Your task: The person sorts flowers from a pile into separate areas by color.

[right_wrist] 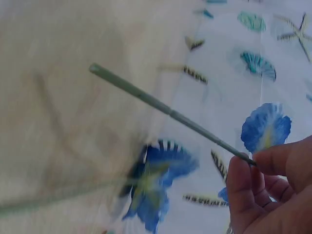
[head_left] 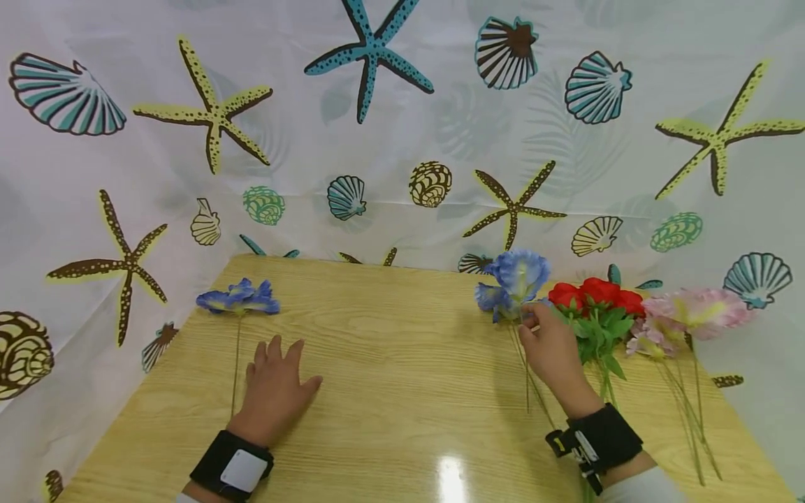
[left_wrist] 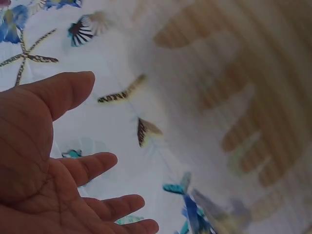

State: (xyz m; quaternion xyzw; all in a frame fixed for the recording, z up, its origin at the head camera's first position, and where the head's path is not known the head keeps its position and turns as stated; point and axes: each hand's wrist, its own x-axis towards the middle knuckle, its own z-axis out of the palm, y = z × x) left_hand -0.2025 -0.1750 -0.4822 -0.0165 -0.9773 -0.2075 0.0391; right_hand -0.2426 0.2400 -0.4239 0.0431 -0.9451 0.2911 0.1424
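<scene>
My right hand (head_left: 556, 353) pinches the thin green stem (right_wrist: 170, 113) of a blue artificial flower (head_left: 520, 272) between thumb and fingers, its bloom upright above the hand. A second blue flower (right_wrist: 158, 183) lies on the table close behind it. My left hand (head_left: 273, 391) is spread over the table with nothing in it, fingers pointing away from me. Just left of that hand lies another blue flower (head_left: 237, 299), its stem running toward me and partly passing behind the wrist.
Red flowers (head_left: 600, 295) with green leaves lie right of my right hand. Pink flowers (head_left: 698, 313) with long stems rest farther right. The wooden table (head_left: 390, 349) meets a white curtain (head_left: 402, 150) with starfish and shell prints at the back and sides.
</scene>
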